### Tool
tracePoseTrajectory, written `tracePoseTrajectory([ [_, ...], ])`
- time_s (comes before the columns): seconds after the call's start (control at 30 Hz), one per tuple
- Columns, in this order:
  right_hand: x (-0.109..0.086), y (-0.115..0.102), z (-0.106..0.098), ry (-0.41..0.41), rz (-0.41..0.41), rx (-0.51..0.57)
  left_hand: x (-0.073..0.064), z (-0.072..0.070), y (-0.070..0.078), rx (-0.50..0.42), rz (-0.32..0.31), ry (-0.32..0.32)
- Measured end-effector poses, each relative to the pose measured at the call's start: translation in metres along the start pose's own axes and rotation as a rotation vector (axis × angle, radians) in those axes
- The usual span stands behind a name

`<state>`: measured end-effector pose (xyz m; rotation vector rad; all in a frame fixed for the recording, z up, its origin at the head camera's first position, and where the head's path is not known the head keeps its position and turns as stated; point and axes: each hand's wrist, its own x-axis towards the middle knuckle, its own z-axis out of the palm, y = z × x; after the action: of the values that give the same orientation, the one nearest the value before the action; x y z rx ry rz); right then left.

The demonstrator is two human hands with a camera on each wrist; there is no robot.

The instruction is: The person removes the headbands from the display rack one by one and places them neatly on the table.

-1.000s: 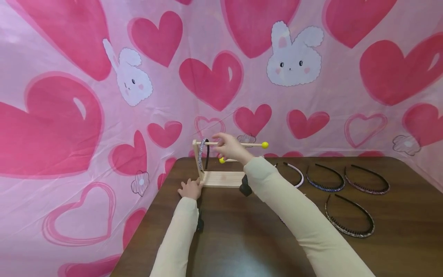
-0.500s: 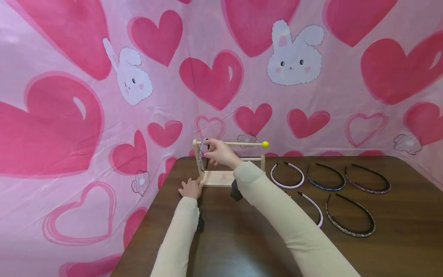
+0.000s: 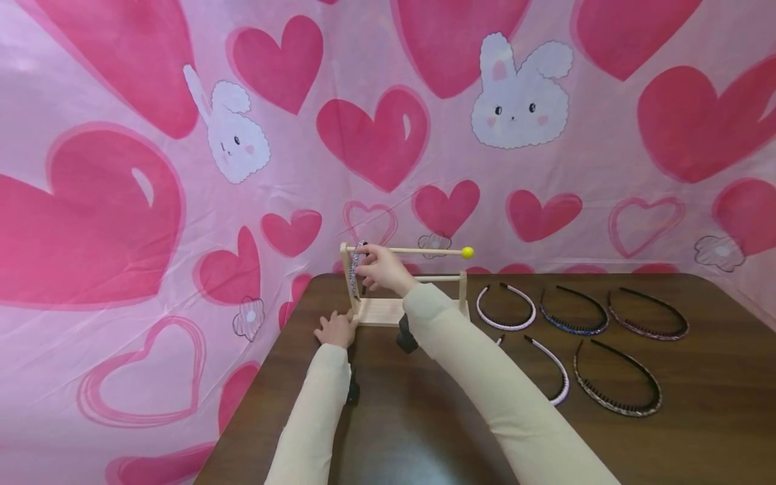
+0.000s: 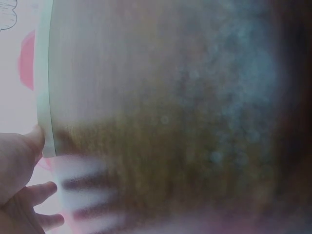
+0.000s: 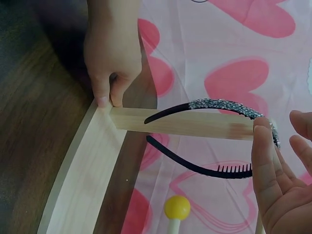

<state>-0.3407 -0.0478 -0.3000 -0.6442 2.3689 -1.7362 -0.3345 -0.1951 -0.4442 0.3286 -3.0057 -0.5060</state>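
A silver glittery headband [image 5: 219, 105] with black comb teeth hangs at the left end of the upper rod [image 3: 430, 252] of a wooden headband stand [image 3: 378, 312]. My right hand [image 3: 388, 268] is at this headband, fingers extended. In the right wrist view, one digit overlaps its arch and other fingertips stand apart from it; contact is partly hidden. With thumb and a finger, my left hand [image 3: 336, 330] holds the left end of the stand's base [image 5: 80, 180], next to the upright [image 5: 195, 122]. In the left wrist view, its other fingertips [image 4: 48, 187] lie beyond the base's edge.
Several headbands lie on the brown table [image 3: 418, 417] at the right: white [image 3: 506, 328], blue [image 3: 585, 330], dark red [image 3: 657, 335] and brownish [image 3: 636, 409]. My right sleeve partly covers another pale one [image 3: 564, 377]. A yellow ball [image 3: 467, 252] caps the upper rod. Behind hangs a pink heart-patterned cloth [image 3: 388, 60].
My right hand has moved left along the upper rod, from beside the silver headband to overlapping it. My left hand has stayed at the base. The second pale headband came out from behind my sleeve.
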Motion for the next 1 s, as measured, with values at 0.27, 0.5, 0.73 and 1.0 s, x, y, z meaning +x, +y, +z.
tracePoseTrajectory([
  [0.27, 0.002, 0.003, 0.005, 0.000, 0.012, 0.028, -0.004, -0.002, 0.002, -0.003, -0.001, -0.010],
  [0.5, 0.006, 0.003, 0.010, -0.033, 0.018, 0.109, -0.003, -0.005, 0.003, -0.001, -0.022, -0.018],
  [0.73, 0.007, 0.003, 0.015, -0.021, 0.013, 0.082, 0.007, 0.002, 0.000, 0.019, -0.027, 0.003],
  [1.0, 0.006, 0.007, 0.014, 0.060, -0.028, 0.071, -0.003, -0.004, 0.004, -0.003, -0.024, 0.000],
])
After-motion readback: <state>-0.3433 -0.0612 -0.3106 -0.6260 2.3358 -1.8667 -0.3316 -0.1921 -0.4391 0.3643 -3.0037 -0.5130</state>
